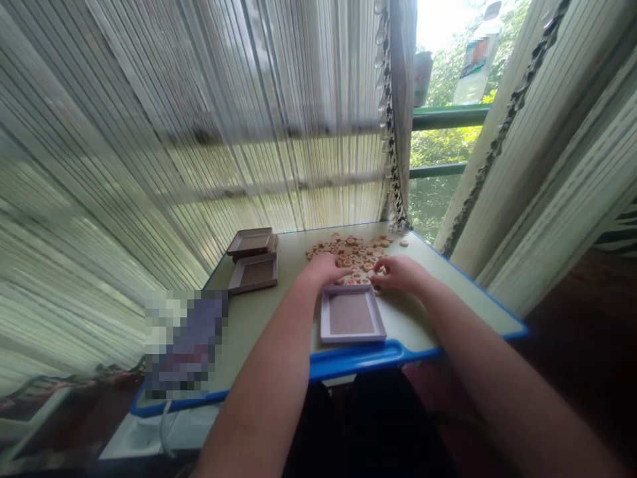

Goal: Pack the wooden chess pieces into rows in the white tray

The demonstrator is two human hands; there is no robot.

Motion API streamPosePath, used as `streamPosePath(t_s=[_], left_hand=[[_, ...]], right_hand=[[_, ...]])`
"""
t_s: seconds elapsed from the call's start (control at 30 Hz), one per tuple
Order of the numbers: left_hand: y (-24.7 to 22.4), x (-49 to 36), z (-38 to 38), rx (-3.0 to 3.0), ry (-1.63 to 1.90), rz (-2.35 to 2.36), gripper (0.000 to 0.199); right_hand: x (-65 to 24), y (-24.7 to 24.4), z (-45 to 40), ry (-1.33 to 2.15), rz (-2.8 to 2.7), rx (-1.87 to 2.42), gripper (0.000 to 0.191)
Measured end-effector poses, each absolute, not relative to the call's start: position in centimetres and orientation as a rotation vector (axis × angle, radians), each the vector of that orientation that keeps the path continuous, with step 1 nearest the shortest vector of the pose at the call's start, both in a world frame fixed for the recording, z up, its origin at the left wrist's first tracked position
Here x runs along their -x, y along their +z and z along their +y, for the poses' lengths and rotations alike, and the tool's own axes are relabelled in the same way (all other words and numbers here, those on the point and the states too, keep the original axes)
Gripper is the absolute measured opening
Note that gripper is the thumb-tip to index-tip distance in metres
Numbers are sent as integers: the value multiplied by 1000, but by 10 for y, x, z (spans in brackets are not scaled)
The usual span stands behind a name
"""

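Observation:
Many round wooden pieces [348,247] with marked faces lie in a loose heap across the far middle of the table. In front of them is a shallow white box [352,315] with nothing inside. My left hand [326,267] rests over the left front of the heap, just behind the box, its fingers apart and touching pieces. On the right side of the heap, my right hand [395,273] has its thumb and fingers bent close together at some pieces near the box's back right corner. What sits between those fingertips is too small to tell.
Stacked box parts [251,241] and another shallow box [253,272] stand at the table's back left. A blurred item [192,345] lies at the left edge. A blue rim borders the table [462,302]. Behind the railing stand a bottle [478,60] and a can [423,78].

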State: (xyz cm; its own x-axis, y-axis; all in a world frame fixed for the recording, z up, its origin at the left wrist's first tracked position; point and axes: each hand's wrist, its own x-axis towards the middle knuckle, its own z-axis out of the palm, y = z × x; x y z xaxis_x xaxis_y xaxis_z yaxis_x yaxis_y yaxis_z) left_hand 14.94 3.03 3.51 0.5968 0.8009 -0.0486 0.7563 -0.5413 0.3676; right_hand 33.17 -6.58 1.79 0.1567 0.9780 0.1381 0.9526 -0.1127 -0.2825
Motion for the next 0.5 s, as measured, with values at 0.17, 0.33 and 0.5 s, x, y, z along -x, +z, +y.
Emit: streamPosePath(t_s=[0.17,0.33,0.5], left_hand=[[40,-145,26,-2439,108,1166,30],[44,-140,26,-2324,71,1163,31],[49,-138,24,-2289,2,1144,24]], right_hand=[[-332,18,-66,132,-1866,2126,35],[-333,18,-67,145,-1859,2107,35],[-333,15,-66,105,-1861,2106,32]])
